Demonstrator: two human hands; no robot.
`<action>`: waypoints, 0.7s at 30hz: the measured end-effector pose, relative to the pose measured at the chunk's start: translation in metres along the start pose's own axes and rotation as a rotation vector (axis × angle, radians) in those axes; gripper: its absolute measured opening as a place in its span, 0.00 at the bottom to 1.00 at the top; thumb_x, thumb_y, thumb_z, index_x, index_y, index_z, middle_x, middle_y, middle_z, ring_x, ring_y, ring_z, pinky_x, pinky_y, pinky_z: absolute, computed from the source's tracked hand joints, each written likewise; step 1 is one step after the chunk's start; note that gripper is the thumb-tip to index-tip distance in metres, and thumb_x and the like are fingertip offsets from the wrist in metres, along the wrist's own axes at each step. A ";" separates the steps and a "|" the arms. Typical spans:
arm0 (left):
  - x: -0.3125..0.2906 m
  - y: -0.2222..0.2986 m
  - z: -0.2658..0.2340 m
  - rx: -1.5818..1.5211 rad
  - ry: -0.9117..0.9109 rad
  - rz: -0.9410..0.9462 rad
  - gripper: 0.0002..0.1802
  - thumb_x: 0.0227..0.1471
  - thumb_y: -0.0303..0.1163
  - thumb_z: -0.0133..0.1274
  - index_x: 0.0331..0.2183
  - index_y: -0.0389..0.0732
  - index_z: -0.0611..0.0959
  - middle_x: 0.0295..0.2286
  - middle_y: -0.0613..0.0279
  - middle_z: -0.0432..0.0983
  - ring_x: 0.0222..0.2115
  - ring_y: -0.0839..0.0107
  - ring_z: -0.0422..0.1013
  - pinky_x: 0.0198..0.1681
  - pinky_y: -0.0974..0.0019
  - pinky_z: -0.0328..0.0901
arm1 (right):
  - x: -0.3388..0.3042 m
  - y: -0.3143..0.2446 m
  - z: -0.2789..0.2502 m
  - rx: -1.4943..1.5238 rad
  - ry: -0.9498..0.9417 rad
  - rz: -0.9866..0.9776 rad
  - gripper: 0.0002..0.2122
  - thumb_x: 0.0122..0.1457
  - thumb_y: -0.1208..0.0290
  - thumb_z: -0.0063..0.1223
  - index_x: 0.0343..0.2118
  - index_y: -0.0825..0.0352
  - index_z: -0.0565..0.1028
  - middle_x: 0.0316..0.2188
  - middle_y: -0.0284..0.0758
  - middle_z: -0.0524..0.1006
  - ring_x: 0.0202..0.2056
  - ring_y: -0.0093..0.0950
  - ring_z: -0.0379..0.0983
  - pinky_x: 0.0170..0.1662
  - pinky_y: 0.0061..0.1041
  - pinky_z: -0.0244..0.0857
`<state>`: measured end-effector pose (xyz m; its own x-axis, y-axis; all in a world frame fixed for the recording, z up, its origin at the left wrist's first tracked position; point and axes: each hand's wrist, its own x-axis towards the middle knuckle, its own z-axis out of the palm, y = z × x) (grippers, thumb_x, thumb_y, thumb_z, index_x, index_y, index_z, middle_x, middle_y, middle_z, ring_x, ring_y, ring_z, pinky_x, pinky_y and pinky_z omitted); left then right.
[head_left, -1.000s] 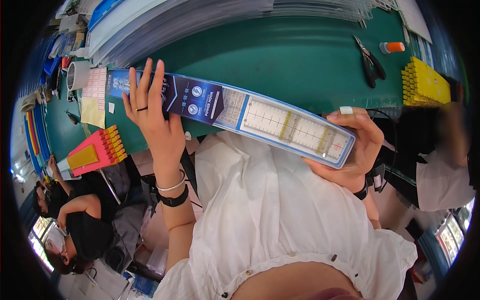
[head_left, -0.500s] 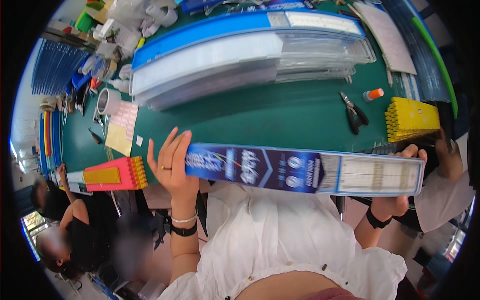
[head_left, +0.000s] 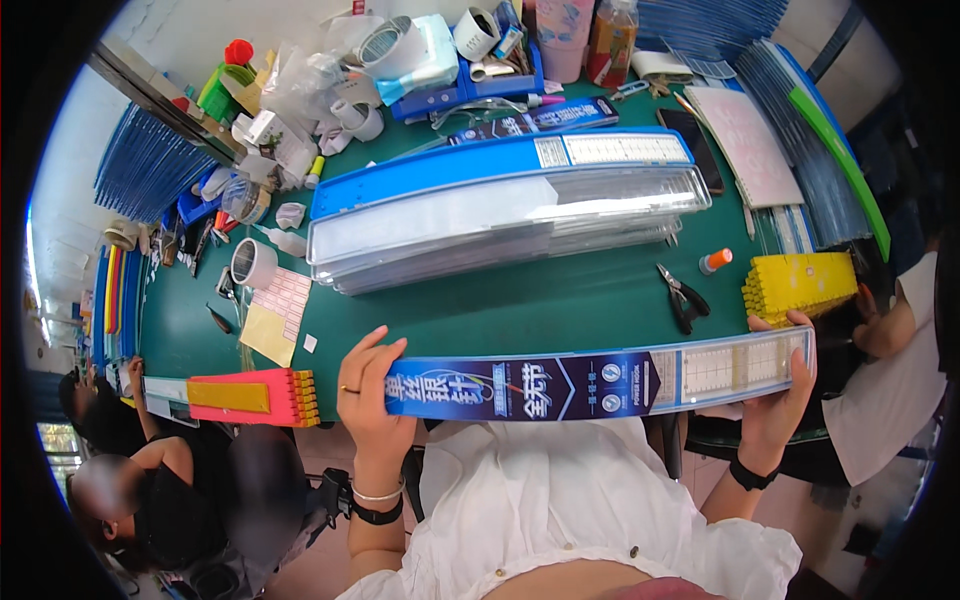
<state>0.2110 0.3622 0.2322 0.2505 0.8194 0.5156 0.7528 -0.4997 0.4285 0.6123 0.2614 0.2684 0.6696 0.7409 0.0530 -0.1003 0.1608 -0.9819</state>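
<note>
Held level at the table's near edge is a long, narrow plastic case (head_left: 650, 385) with a dark blue printed sleeve. Its clear right part shows a white insert with fine lines. My left hand (head_left: 375, 405) grips its left end, and my right hand (head_left: 775, 400) closes round the right end, fingers over the clear window. Beyond it lies a stack of clear plastic cases (head_left: 500, 235), with a blue case (head_left: 430, 175) at the far side. Black-handled pliers (head_left: 684, 298) and a small orange-capped bottle (head_left: 715, 261) rest to the right of the stack.
A yellow stack (head_left: 800, 285) stands at the right edge, a pink stack (head_left: 290, 398) at the left. Tape (head_left: 254, 262), paper sheets (head_left: 268, 337), a phone (head_left: 692, 150) and a drink bottle (head_left: 612, 45) are on the green table (head_left: 470, 320). Other people sit on both sides.
The view has shifted, showing more of the table's far side. The held case sits lower in the picture and is sharper. Both hands still hold its ends.
</note>
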 end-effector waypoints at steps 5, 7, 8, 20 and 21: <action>0.035 0.002 -0.020 -0.032 0.290 -0.014 0.38 0.48 0.36 0.70 0.57 0.36 0.72 0.55 0.48 0.68 0.60 0.52 0.66 0.60 0.56 0.63 | 0.020 -0.038 0.010 -0.144 0.045 -0.202 0.30 0.61 0.52 0.54 0.59 0.71 0.67 0.47 0.46 0.76 0.42 0.28 0.80 0.45 0.24 0.77; 0.060 0.014 -0.017 -0.536 0.512 -0.212 0.48 0.49 0.39 0.70 0.64 0.36 0.62 0.57 0.49 0.67 0.62 0.52 0.63 0.62 0.55 0.61 | 0.031 -0.062 0.021 -0.112 0.017 -0.151 0.28 0.62 0.55 0.53 0.59 0.70 0.67 0.45 0.44 0.77 0.39 0.24 0.80 0.39 0.19 0.76; 0.066 0.011 -0.019 -0.586 0.491 -0.191 0.55 0.49 0.41 0.71 0.67 0.37 0.55 0.60 0.49 0.62 0.63 0.53 0.61 0.64 0.55 0.59 | 0.038 -0.069 0.028 -0.082 -0.007 -0.099 0.27 0.63 0.57 0.53 0.59 0.70 0.67 0.43 0.42 0.77 0.35 0.19 0.80 0.33 0.13 0.75; 0.101 -0.068 0.011 -0.318 0.254 -0.495 0.35 0.65 0.40 0.51 0.67 0.39 0.61 0.66 0.49 0.53 0.67 0.55 0.50 0.68 0.50 0.46 | 0.247 -0.131 -0.054 -0.181 -0.057 -0.259 0.22 0.72 0.61 0.49 0.65 0.63 0.67 0.52 0.32 0.78 0.28 0.09 0.69 0.28 0.04 0.61; 0.102 -0.073 0.016 -0.326 0.253 -0.500 0.35 0.65 0.40 0.51 0.67 0.39 0.61 0.66 0.49 0.53 0.67 0.55 0.50 0.68 0.50 0.46 | 0.258 -0.136 -0.049 -0.236 -0.085 -0.277 0.23 0.72 0.62 0.48 0.66 0.63 0.66 0.51 0.33 0.77 0.27 0.08 0.67 0.28 0.04 0.61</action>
<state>0.1907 0.4865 0.2414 -0.2638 0.9035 0.3378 0.5083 -0.1675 0.8447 0.8346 0.3983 0.4063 0.5829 0.7436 0.3275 0.2549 0.2153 -0.9427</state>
